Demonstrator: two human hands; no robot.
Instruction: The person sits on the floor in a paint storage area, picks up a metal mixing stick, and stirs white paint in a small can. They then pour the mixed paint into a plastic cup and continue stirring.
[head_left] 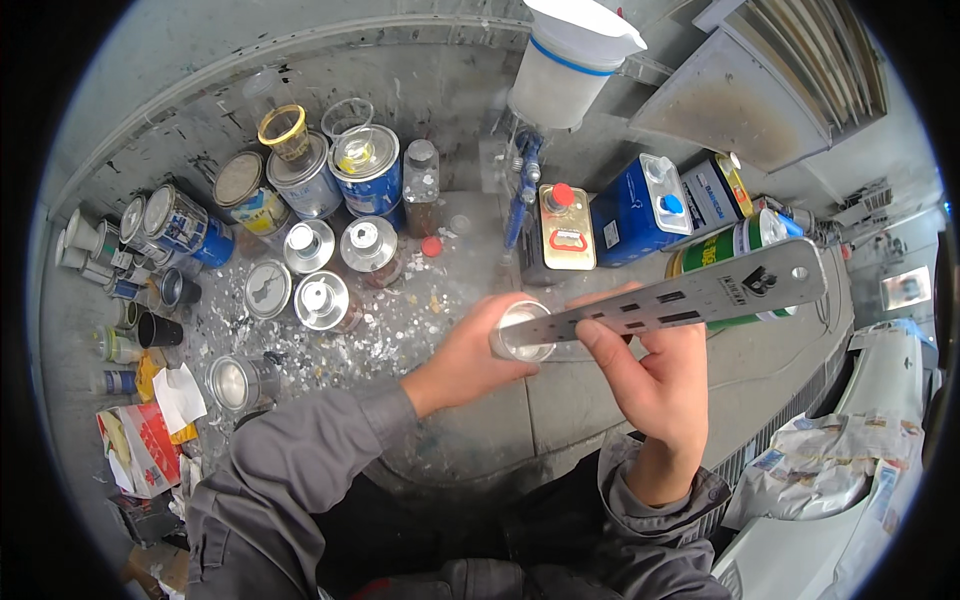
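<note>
My left hand (465,355) is wrapped round a small clear cup (523,330) with whitish contents, held above the bench. In my right hand (655,375) is a long flat metal mixing stick (690,297) with square slots and a hole at its far end. It slants down to the left, its lower end inside the cup. That tip is hidden in the contents. My right thumb lies on the stick's face, and the other fingers are mostly behind it.
A paint-spattered bench (430,300) holds paint cans (367,180) and bottles at left. Beyond the cup stand a gold tin (567,235), a blue canister (640,215) and a spray gun (524,185) with a white paper strainer (570,70). A red box (150,450) sits far left.
</note>
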